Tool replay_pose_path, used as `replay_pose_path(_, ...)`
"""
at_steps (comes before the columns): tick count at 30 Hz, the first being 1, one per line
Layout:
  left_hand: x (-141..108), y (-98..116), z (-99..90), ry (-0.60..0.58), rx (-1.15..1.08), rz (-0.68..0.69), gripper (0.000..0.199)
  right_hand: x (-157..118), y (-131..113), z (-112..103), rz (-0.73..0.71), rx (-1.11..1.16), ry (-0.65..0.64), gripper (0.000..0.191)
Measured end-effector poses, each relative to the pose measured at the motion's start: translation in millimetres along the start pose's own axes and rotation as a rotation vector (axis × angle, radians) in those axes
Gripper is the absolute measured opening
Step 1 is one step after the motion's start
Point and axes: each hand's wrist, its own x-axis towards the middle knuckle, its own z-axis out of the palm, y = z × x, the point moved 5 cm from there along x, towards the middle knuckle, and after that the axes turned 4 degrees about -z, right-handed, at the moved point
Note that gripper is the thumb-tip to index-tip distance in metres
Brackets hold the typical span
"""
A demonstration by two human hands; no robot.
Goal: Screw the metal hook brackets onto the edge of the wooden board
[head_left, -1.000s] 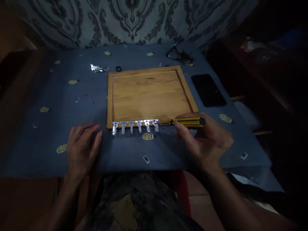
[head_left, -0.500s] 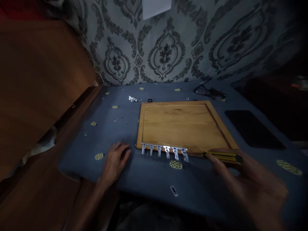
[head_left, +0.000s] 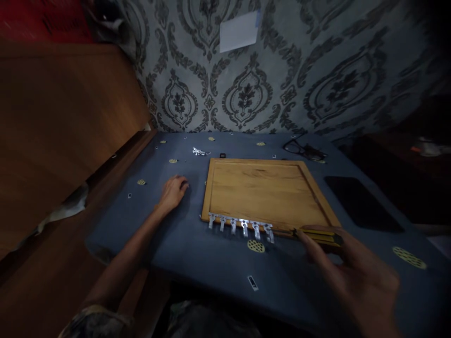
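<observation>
A wooden board [head_left: 259, 188] with a raised rim lies on the blue patterned cloth. Along its front edge runs a metal strip [head_left: 241, 222] with several small hooks hanging toward me. My right hand [head_left: 352, 263] is closed round the yellow and black handle of a screwdriver [head_left: 319, 235], whose shaft points left to the strip's right end. Left of the board, my left hand [head_left: 174, 191] rests on the cloth with its fingers curled and close together; whether anything small is under the fingertips is hidden.
Small shiny metal pieces [head_left: 200, 151] and a little black item [head_left: 222, 155] lie behind the board. Glasses [head_left: 306, 150] are at the back right, a dark flat tablet or phone [head_left: 362, 203] at the right. A wooden cabinet [head_left: 66, 126] stands on the left.
My left hand has moved away from me across the cloth, toward the loose metal pieces. My right hand still holds the screwdriver at the strip's end. The view has tilted up a little.
</observation>
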Motion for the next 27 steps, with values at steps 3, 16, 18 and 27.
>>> replay_pose_path(3,4,4,6.8,-0.026,0.008,0.034,0.035,4,-4,-2,-0.093,0.002,0.038,0.03)
replay_pose_path(16,14,-9,19.3,-0.039,0.019,0.038,0.037,7,-5,-3,-0.14,-0.017,0.05,0.029)
replay_pose_path(18,14,-9,20.9,-0.036,0.026,0.047,0.038,6,-4,-2,-0.124,-0.004,0.057,0.028)
replay_pose_path(27,3,-9,10.6,0.053,0.047,0.061,0.034,6,-5,-2,-0.094,0.063,0.092,0.015)
